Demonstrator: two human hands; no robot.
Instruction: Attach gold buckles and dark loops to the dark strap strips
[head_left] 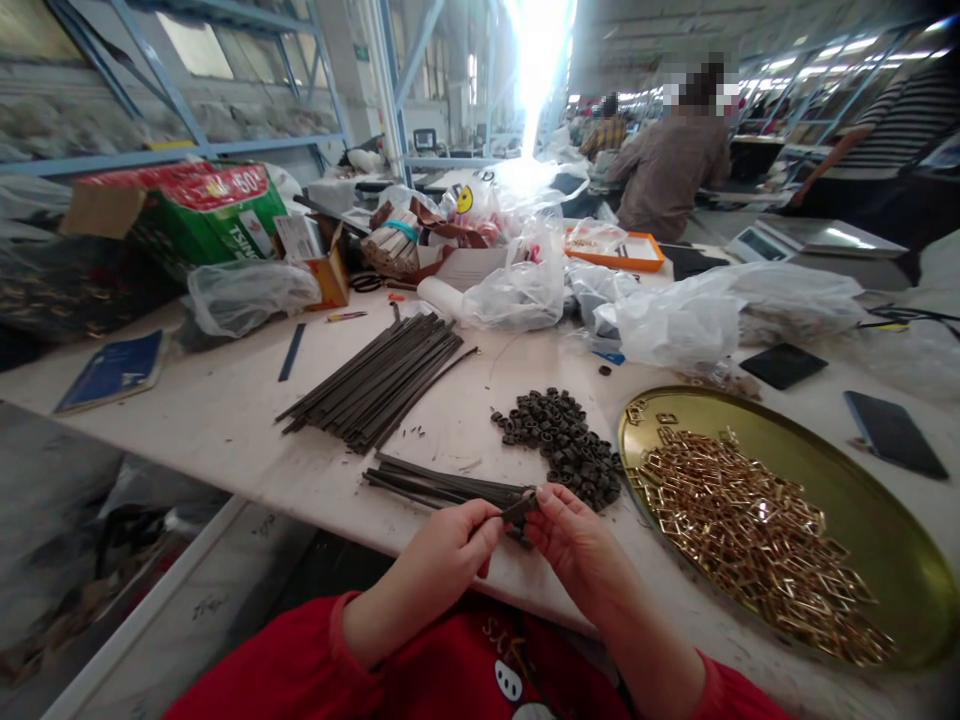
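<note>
My left hand (450, 550) and my right hand (577, 545) meet at the table's near edge, both pinched on the end of a dark strap (517, 508). More dark straps (442, 485) lie just behind my left hand. A heap of small dark loops (566, 440) sits right behind my right hand. A round gold tray (892, 540) to the right holds several brass buckles (750, 530). A bigger bundle of dark straps (379, 380) lies farther back on the white table (225, 420).
Clear plastic bags (697, 315), a green and red carton (195, 210), an orange tray (637, 255), a blue notebook (112, 370) and two dark phones (892, 432) crowd the table. Other people sit at benches behind. A scale (817, 245) stands at the right.
</note>
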